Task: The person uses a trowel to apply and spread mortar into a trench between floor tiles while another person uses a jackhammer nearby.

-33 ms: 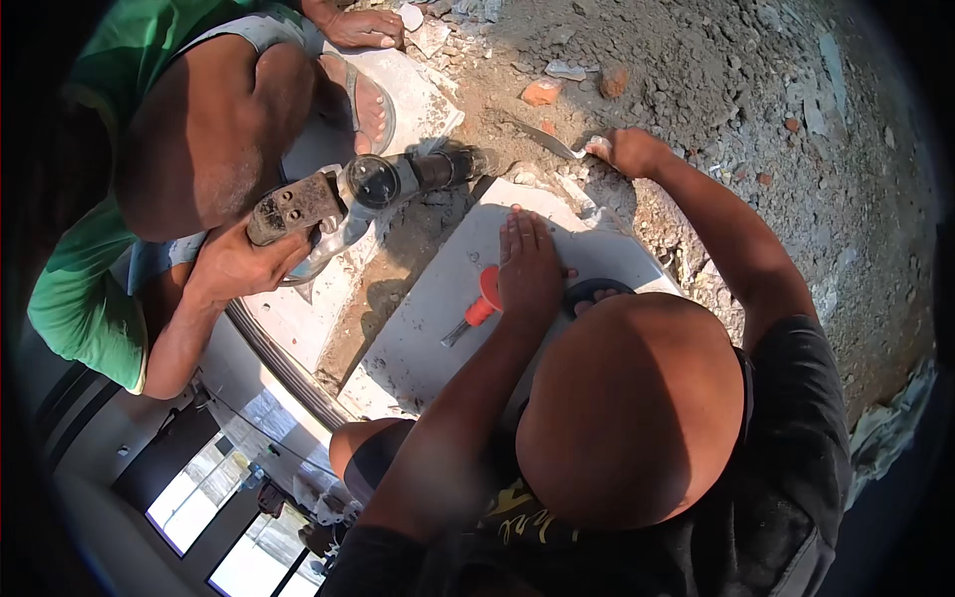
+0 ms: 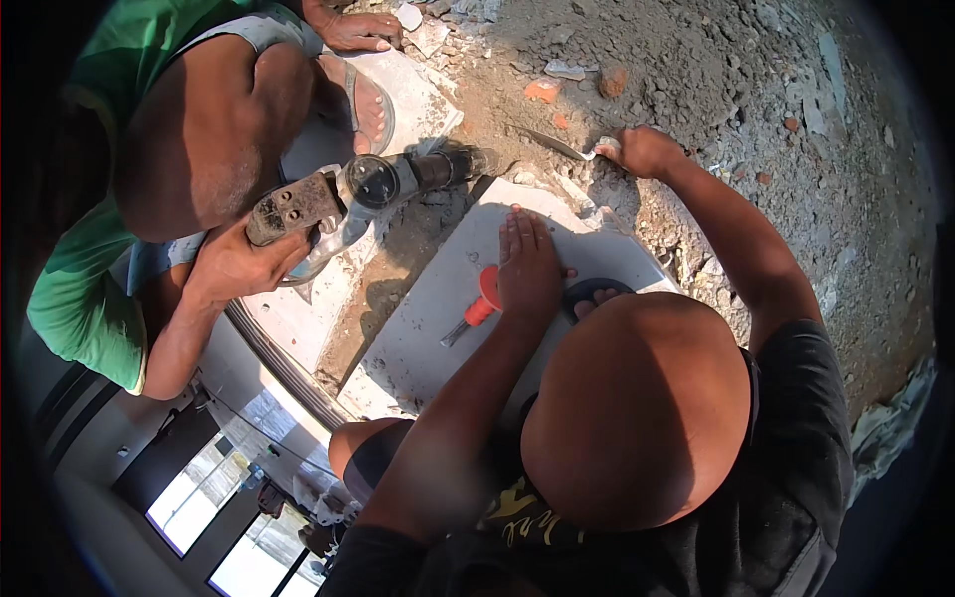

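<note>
My right hand (image 2: 647, 151) is closed around the handle of a trowel (image 2: 557, 144), its thin metal blade pointing left over the soil. On a pale flat slab (image 2: 418, 328) my left hand (image 2: 527, 261) lies with the fingers stretched out. Beside that hand is a chisel (image 2: 479, 310) with a red guard and grip. Its guard meets the edge of my hand; I cannot tell whether part of it is under the palm. To the left, a co-worker's hand (image 2: 254, 261) grips a heavy power tool (image 2: 373, 184), its dark front end reaching the slab's far corner.
My bent knee (image 2: 637, 408) and sandalled foot (image 2: 600, 296) are close to the slab. The co-worker's other hand (image 2: 360, 30) rests by their sandalled foot (image 2: 370, 109). Rubble (image 2: 696, 70) and brick pieces (image 2: 613, 82) spread across the far side. A curved metal track (image 2: 279, 363) runs lower left.
My right hand and the trowel have shifted slightly to the right. My knee has moved a little right. The left hand and the co-worker's tool have stayed in place.
</note>
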The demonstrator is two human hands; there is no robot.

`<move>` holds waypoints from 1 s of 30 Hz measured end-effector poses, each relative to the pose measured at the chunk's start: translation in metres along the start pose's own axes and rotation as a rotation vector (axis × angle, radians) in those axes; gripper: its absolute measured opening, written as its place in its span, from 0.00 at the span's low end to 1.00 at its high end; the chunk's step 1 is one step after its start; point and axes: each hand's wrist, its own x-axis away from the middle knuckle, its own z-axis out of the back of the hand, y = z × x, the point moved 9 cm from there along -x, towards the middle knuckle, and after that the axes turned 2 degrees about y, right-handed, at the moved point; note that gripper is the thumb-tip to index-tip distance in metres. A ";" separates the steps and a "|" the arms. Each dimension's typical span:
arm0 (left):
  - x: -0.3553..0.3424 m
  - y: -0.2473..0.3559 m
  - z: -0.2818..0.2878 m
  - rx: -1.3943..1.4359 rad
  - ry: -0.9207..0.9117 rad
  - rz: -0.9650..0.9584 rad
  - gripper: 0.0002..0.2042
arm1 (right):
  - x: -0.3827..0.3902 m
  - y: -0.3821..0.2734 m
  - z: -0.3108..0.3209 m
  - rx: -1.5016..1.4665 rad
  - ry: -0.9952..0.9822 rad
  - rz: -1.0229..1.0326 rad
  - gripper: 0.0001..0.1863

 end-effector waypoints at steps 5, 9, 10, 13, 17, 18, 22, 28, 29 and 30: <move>0.003 0.005 -0.002 -0.007 -0.017 0.002 0.55 | 0.025 0.002 -0.023 -0.266 0.163 -0.179 0.37; 0.001 0.005 -0.006 -0.012 -0.024 0.004 0.55 | -0.010 -0.029 -0.035 -0.215 0.048 -0.110 0.36; 0.000 0.005 -0.006 -0.010 -0.034 0.016 0.55 | -0.016 -0.026 -0.025 -0.143 0.053 -0.132 0.36; 0.004 0.005 -0.004 -0.016 -0.020 0.004 0.55 | -0.008 -0.021 -0.005 -0.001 0.113 -0.144 0.35; 0.001 0.001 -0.001 0.003 -0.005 0.006 0.55 | 0.030 0.029 0.027 0.167 0.197 -0.284 0.33; 0.000 0.007 -0.001 0.011 0.009 -0.003 0.55 | 0.043 0.065 0.040 0.149 0.245 -0.375 0.32; 0.002 0.002 -0.008 0.020 -0.013 -0.001 0.55 | 0.078 0.142 0.071 0.238 0.254 -0.520 0.34; 0.003 0.001 -0.009 0.035 0.030 0.002 0.54 | 0.090 0.075 0.009 -0.396 0.352 -0.421 0.36; 0.002 0.000 -0.010 0.032 0.026 -0.001 0.54 | 0.073 0.045 0.001 -0.270 0.296 -0.289 0.36; 0.002 -0.002 -0.010 0.030 0.029 0.000 0.54 | 0.054 0.009 -0.004 -0.230 0.225 -0.206 0.36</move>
